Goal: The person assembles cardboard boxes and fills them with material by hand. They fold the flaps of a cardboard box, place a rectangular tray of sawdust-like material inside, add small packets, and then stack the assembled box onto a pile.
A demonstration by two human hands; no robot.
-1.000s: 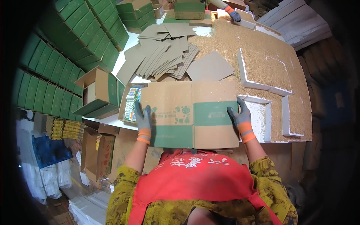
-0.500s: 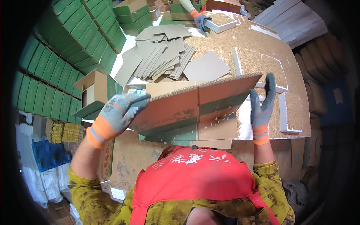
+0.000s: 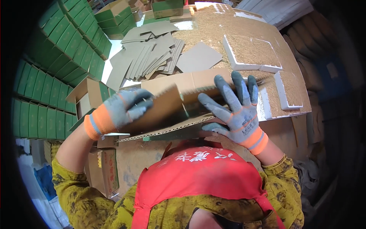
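Far on my left, rows of green cartons [image 3: 42, 76] are stacked up the wall, and an open brown box [image 3: 89, 97] sits just beside them. Nearer in, my left hand [image 3: 124, 108] in its grey glove with the orange cuff is curled over the left part of the cardboard box blank [image 3: 173, 105], fingers wrapped on top of a folded flap and holding it. That blank lies between my two hands, right in front of my red apron [image 3: 202, 179], its corrugated lower edge facing me and its far flap standing up toward the table. Beyond it, on the worktable [image 3: 213, 30], a loose heap of flat grey-brown cardboard sheets [image 3: 152, 57] fans out, with one square sheet lying apart to its right. My right hand [image 3: 232, 110] is spread wide, fingers splayed, palm pressing flat against the right part of the blank rather than closed around it. Further right, white foam trays [image 3: 249, 53] filled with a tan grainy stuff rest on the table, one behind my fingers and another just beside them.
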